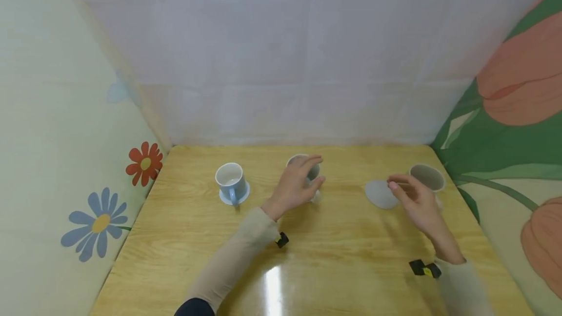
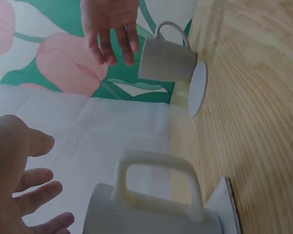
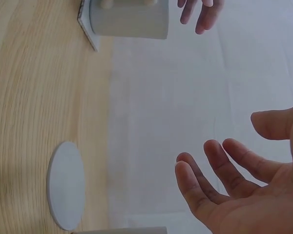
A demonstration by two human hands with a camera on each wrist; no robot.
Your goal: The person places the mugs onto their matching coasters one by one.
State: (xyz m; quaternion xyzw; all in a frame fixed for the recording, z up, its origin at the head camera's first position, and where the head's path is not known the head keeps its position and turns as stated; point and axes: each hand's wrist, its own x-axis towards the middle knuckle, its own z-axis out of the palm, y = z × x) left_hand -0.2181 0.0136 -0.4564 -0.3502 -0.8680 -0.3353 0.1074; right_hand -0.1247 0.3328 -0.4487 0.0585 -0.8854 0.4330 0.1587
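Note:
My left hand hovers over the middle mug, fingers loosely bent and apart. In the left wrist view this pale mug stands on a coaster with a straight edge and a corner, handle towards the camera. My right hand is raised between a round pale coaster and the right mug. Its relaxed fingers hold nothing. The right mug stands beside the round coaster, which lies flat on the table.
On the left, a mug with a blue handle stands on a round light-blue coaster. The wooden table meets a white cloth backdrop, with flowered cloths on both sides. Black pieces with yellow marks sit at the wrists.

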